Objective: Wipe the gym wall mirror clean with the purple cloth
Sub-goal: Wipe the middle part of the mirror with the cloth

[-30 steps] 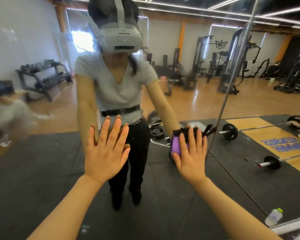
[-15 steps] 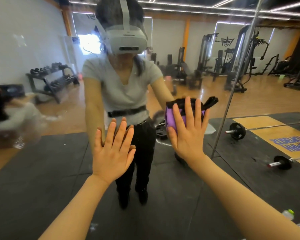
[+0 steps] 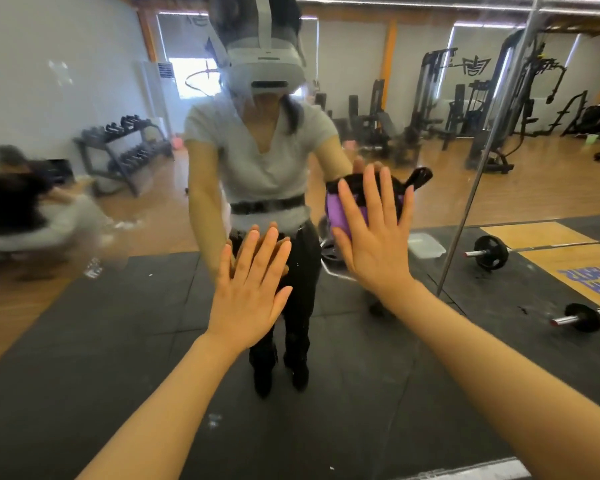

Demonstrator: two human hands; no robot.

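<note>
Mirror (image 3: 84, 341) fills the view; smeared, cloudy patch near its left edge. Reflected there: dumbbell rack (image 3: 125, 150) against a white wall.

Left hand (image 3: 250, 299) flat on the glass, low of centre, fingers straight and together, holding nothing. Its reflection meets it fingertip to fingertip.

Right hand (image 3: 374, 237) higher and just right of centre, fingers straight and spread, palm pressing the purple cloth (image 3: 338, 216) against the mirror. Cloth shows purple at the hand's left side, black edge along the top, a black tab sticking out upper right.

Right of the hand: a vertical seam (image 3: 465, 220) in the mirror, then reflected barbells (image 3: 492, 252) on black matting and weight machines (image 3: 482, 109) behind.
</note>
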